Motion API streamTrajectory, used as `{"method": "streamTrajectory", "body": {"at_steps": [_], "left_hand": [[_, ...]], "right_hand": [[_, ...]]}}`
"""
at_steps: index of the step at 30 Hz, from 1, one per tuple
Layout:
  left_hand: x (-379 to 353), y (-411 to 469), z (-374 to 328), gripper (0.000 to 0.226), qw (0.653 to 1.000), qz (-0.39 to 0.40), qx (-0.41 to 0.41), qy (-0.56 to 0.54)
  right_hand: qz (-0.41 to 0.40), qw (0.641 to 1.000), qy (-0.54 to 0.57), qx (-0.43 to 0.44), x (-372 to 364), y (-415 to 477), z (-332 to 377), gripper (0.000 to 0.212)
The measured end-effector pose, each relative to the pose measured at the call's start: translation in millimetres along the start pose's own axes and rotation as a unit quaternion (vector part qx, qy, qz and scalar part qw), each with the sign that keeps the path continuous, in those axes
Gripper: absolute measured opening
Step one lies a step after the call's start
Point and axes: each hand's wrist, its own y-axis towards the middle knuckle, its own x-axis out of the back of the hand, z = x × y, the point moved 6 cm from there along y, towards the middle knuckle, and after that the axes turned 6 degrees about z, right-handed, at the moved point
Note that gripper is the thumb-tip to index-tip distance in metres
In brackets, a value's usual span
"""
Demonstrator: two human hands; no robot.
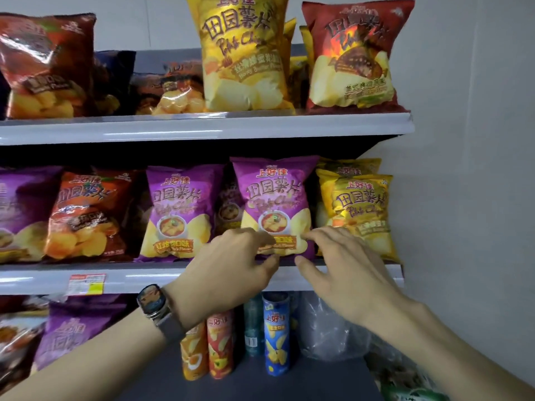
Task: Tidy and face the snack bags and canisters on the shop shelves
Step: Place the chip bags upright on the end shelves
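Observation:
A purple chip bag stands upright on the middle shelf, facing forward, right of centre. My left hand, with a watch on its wrist, has curled fingers on the bag's lower front and its thumb under the bottom edge, pinching it. My right hand reaches in from the right; its nearly straight fingertips touch the bag's lower right corner and the thumb is spread below. A second purple bag stands to the left and a yellow bag to the right.
The top shelf holds a tall yellow bag, a red bag and leaning dark bags. An orange-red bag is on the middle shelf. Below stand chip canisters, blue and red, beside a clear plastic bag. A wall is on the right.

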Motion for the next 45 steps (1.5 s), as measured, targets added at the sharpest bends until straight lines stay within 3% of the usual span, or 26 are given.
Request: {"method": "streamTrajectory", "body": {"at_steps": [13,16,21,22,24,25,29,32,34,37,42,45], "left_hand": [[68.2,-64.7,204.5,0.06,0.991,0.006,0.128,0.031],[83.7,-73.1,249.0,0.054,0.988,-0.025,0.153,0.031],[103.9,-82.0,312.3,0.078,0.977,-0.105,0.187,-0.017],[105.1,-81.1,323.8,0.081,0.974,-0.118,0.191,-0.033],[104.0,-77.1,343.5,0.088,0.967,-0.133,0.208,-0.062],[102.7,-74.3,350.3,0.094,0.964,-0.132,0.216,-0.083],[92.3,-59.4,359.8,0.117,0.947,-0.112,0.241,-0.18],[82.9,-49.7,359.6,0.134,0.933,-0.115,0.249,-0.234],[81.6,-43.9,362.1,0.142,0.927,-0.125,0.253,-0.248],[86.2,-38.1,363.4,0.141,0.925,-0.15,0.245,-0.248],[108.3,-44.1,344.9,0.128,0.924,-0.213,0.174,-0.265],[122.7,-53.7,346.7,0.123,0.928,-0.208,0.153,-0.27]], "right_hand": [[0.041,0.999,0.014,-0.011,-58.6,85.4,151.8,0.054],[0.046,0.994,0.089,-0.042,-77.7,104.9,162.6,0.082],[0.038,0.946,0.279,-0.157,-111.1,136.7,160.2,0.119],[0.027,0.935,0.308,-0.175,-116.4,141.4,159.1,0.119],[0.01,0.911,0.365,-0.192,-120.8,148.8,162.8,0.082],[-0.003,0.903,0.384,-0.193,-122.6,153.7,161.4,0.074],[-0.025,0.881,0.428,-0.201,-131.6,165.6,156.6,0.092],[-0.072,0.873,0.437,-0.206,-116.4,164.4,166.6,0.074],[-0.051,0.849,0.485,-0.203,-112.2,168.2,166.3,0.061],[-0.023,0.824,0.532,-0.193,-102.9,168.8,164.8,0.063],[-0.036,0.836,0.514,-0.188,-86.8,159.8,156.6,0.058],[-0.023,0.841,0.512,-0.173,-87.5,157.1,158.4,0.059]]}}
